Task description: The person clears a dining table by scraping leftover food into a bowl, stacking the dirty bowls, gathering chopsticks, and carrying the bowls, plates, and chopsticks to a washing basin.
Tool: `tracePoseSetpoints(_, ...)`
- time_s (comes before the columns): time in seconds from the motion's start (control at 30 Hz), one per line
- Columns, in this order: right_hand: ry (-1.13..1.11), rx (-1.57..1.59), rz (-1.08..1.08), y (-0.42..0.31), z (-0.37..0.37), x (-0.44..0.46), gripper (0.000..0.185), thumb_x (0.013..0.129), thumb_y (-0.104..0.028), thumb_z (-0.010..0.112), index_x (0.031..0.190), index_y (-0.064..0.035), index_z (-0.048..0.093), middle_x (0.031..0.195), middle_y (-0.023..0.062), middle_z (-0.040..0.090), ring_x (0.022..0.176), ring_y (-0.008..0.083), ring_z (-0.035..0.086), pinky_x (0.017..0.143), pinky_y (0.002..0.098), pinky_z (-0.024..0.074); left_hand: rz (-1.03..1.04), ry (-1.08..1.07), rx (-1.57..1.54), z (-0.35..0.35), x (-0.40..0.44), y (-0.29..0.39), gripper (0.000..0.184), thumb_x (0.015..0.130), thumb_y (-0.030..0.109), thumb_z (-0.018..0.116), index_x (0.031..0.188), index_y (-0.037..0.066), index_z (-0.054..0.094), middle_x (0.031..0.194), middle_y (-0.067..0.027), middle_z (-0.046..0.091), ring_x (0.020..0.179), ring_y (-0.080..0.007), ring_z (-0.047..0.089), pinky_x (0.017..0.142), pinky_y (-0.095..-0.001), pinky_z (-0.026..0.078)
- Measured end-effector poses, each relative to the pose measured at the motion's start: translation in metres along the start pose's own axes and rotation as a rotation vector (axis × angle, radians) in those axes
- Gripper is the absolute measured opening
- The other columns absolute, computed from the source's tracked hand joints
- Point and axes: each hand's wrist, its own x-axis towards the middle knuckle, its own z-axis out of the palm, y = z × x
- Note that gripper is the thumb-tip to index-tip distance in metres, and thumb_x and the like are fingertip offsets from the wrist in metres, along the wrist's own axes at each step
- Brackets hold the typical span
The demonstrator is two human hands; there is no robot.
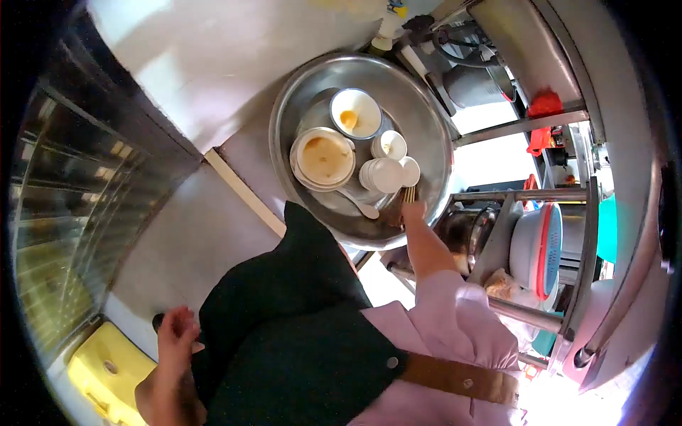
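My right hand (413, 211) is closed at the near right edge of a big round metal basin (283, 135), around thin yellowish sticks that look like chopsticks (409, 192). Beside it in the basin lie a white spoon (367, 211) and a dark brownish patch that I cannot make out. Small white cups (383, 175) stand in a stack just beyond the hand. Farther in are a white bowl (362, 106) with yellow residue and stacked bowls (325, 160) holding brownish liquid. My left hand (177, 332) hangs low at the left, loosely bent, with nothing visible in it.
A metal rack (526, 126) stands close on the right, with pots and white and blue basins (538, 248) on its shelves. A yellow bin (106, 369) is at lower left, below a glass-fronted cabinet (92, 192). A bottle (386, 35) stands behind the basin.
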Motion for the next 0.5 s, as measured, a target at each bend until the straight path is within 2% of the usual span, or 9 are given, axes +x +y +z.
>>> tracePoseSetpoints(0.03,0.217,-0.319,-0.189,-0.014,-0.001,-0.015,0.044,0.067,-0.013,0.059,0.101,0.0091,0.043,0.097,0.0268,0.05,0.091,0.0333,0.053,0.074,0.0396,0.0458,0.029,-0.008,-0.057,-0.009,-0.013,-0.02,0.038,0.071,0.001,0.057,0.107,0.003,0.046,0.099,-0.008,0.053,0.086,-0.0172,0.052,0.077,-0.03,0.043)
tracePoseSetpoints(0.07,0.226,-0.312,-0.188,-0.025,0.003,-0.035,0.044,0.067,-0.013,0.059,0.101,0.0091,0.043,0.097,0.0268,0.05,0.091,0.0333,0.053,0.074,0.0396,0.0458,0.061,-0.017,-0.115,-0.017,-0.021,-0.037,0.039,0.07,0.0,0.057,0.107,0.003,0.045,0.099,-0.0078,0.053,0.085,-0.0175,0.052,0.077,-0.0305,0.043)
tracePoseSetpoints(0.13,0.167,-0.438,-0.593,-0.049,0.017,-0.089,0.058,0.066,-0.019,0.06,0.108,0.0145,0.037,0.111,0.0284,0.042,0.109,0.0355,0.04,0.091,0.0376,0.0353,0.188,-0.155,0.093,-0.021,-0.036,-0.035,0.044,0.068,0.001,0.062,0.109,0.004,0.045,0.099,-0.0103,0.054,0.086,-0.0179,0.052,0.078,-0.0309,0.043)
tracePoseSetpoints(0.2,-0.031,-0.723,-0.782,-0.078,0.005,-0.165,0.066,0.066,-0.023,0.059,0.115,0.0114,0.033,0.123,0.0261,0.033,0.116,0.0342,0.032,0.097,0.0387,0.0275,0.104,-0.321,0.367,-0.025,-0.026,-0.036,0.046,0.07,0.008,0.063,0.111,0.004,0.043,0.1,-0.0132,0.054,0.084,-0.0183,0.054,0.077,-0.031,0.043)
tracePoseSetpoints(0.27,-0.127,-0.398,-0.748,-0.069,0.014,-0.206,0.061,0.063,-0.021,0.062,0.116,0.0018,0.04,0.123,0.0257,0.031,0.115,0.0374,0.031,0.097,0.0408,0.0278,0.246,-0.517,0.665,-0.04,-0.015,-0.022,0.048,0.073,0.011,0.062,0.115,0.005,0.04,0.1,-0.0159,0.054,0.081,-0.0208,0.056,0.075,-0.031,0.044)
tracePoseSetpoints(0.37,-0.213,-0.388,-0.751,-0.07,-0.01,-0.266,0.055,0.063,-0.02,0.064,0.112,-0.0054,0.046,0.123,0.0236,0.031,0.114,0.0359,0.033,0.095,0.0408,0.0306,0.042,-0.256,0.367,-0.051,0.001,-0.02,0.051,0.073,0.02,0.061,0.117,0.005,0.04,0.094,-0.0165,0.056,0.076,-0.0255,0.057,0.067,-0.0341,0.047)
tracePoseSetpoints(0.43,-0.102,-0.292,-0.742,-0.07,-0.047,-0.298,0.049,0.063,-0.02,0.065,0.108,-0.0066,0.05,0.121,0.0213,0.034,0.111,0.0355,0.037,0.093,0.0403,0.0331,0.126,-0.212,0.667,-0.062,0.024,-0.047,0.053,0.068,0.022,0.064,0.113,0.002,0.043,0.09,-0.0162,0.057,0.079,-0.0267,0.058,0.068,-0.035,0.046)
tracePoseSetpoints(0.47,-0.199,-0.256,-0.536,-0.089,-0.086,-0.33,0.049,0.063,-0.02,0.064,0.108,-0.0071,0.051,0.12,0.0193,0.035,0.11,0.0345,0.038,0.092,0.0412,0.0337,0.179,-0.215,0.748,-0.066,0.036,-0.07,0.05,0.067,0.022,0.064,0.108,0.0,0.047,0.09,-0.0176,0.057,0.079,-0.029,0.057,0.07,-0.0363,0.045)
tracePoseSetpoints(0.5,-0.098,-0.314,-0.662,-0.061,-0.086,-0.325,0.041,0.066,-0.019,0.059,0.104,-0.0066,0.052,0.119,0.0187,0.039,0.112,0.0332,0.037,0.092,0.0398,0.0332,0.325,-0.237,0.918,-0.069,0.046,-0.092,0.049,0.065,0.024,0.064,0.104,-0.001,0.05,0.093,-0.0182,0.056,0.083,-0.0313,0.055,0.073,-0.0377,0.044)
